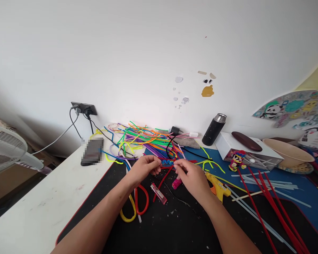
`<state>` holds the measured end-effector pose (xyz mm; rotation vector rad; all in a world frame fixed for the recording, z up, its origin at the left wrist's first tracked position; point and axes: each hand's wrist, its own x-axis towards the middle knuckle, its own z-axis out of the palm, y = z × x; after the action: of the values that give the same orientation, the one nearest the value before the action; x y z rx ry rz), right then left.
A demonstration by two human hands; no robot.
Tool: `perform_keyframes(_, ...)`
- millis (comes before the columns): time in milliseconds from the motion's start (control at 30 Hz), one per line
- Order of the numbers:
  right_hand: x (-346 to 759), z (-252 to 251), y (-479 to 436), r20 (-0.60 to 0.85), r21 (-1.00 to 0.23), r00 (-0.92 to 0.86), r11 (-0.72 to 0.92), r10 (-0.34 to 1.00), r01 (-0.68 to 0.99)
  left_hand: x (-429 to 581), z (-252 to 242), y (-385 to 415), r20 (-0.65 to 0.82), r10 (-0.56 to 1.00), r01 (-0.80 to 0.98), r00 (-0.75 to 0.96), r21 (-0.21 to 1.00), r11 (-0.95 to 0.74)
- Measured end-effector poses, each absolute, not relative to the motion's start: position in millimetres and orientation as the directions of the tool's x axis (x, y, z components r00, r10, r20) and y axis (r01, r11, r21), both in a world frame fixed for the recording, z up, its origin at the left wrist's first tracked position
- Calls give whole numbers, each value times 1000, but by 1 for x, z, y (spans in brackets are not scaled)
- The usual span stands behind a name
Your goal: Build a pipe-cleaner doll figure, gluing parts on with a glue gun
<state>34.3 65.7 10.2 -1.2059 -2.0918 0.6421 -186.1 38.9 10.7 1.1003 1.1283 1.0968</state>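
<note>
blue pipe cleaner [166, 162]: curving in waves
left hand [145, 166]: pinching one side, fingertips together
right hand [190, 174]: likewise pinching the other, seemingly

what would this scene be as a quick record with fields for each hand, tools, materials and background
left hand: pinching the left end of a wavy blue strand
right hand: pinching its other end
tools: yellow glue gun, partly behind the right hand
also on mat: pink lighter
materials: heap of colorful fuzzy stems beyond the hands
background: black flask, white wall
</note>
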Motion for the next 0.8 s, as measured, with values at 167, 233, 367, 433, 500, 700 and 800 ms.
perform_keyframes(167, 33, 11, 65, 331, -632, -385, 505, 862, 587, -186, 12, 39, -139, 987, -107, 83, 983, 148)
perform_keyframes(233, 34, 11, 65, 330, -636, -385, 505, 862, 584, -186, 13, 39, -146, 986, -123, 81, 980, 155)
perform_keyframes(367, 34, 11, 65, 311, -644, -385, 491, 869, 587, -185, 12, 39, -145, 986, -136, 78, 978, 155)
perform_keyframes(433, 33, 12, 64, 306, -645, -389, 490, 869, 586, -186, 11, 39, -142, 987, -139, 77, 979, 152)
perform_keyframes(500, 33, 13, 64, 307, -645, -394, 494, 866, 583, -186, 10, 39, -142, 987, -138, 76, 979, 151)
perform_keyframes(700, 34, 13, 64, 301, -637, -405, 498, 864, 588, -185, 10, 39, -162, 984, -123, 78, 978, 171)
perform_keyframes(800, 33, 13, 64, 291, -634, -417, 500, 861, 590, -184, 10, 39, -156, 983, -112, 96, 980, 166)
